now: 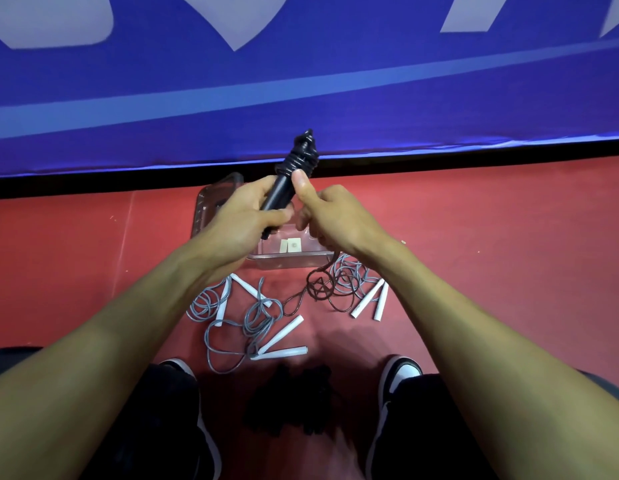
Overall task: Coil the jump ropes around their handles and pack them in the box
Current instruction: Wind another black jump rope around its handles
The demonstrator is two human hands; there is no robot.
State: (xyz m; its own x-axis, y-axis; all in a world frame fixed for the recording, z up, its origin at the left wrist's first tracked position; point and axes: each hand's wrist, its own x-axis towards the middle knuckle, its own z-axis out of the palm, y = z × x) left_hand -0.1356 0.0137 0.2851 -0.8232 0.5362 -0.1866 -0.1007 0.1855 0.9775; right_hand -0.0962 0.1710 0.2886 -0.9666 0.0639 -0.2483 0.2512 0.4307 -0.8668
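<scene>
Coiling step under way. Left hand (245, 216) grips the black handles (282, 192) above the clear box (211, 202); right hand (330, 216) pinches the dark rope (321, 287) trailing to the floor. Next: keep winding the slack. Three grey ropes (256, 317) lie loose near the person's feet.

Arms: both forearms bare, no sleeve, watch or band showing.
Left hand (247, 216): bare, no glove or ring visible.
Right hand (330, 216): bare, short trimmed thumbnail.
Legs: black trousers (155, 427) (dark and featureless in this light).
Left shoe (178, 365): black upper with white toe panel.
Right shoe (398, 375): black with white toe and a white sole edge.
</scene>
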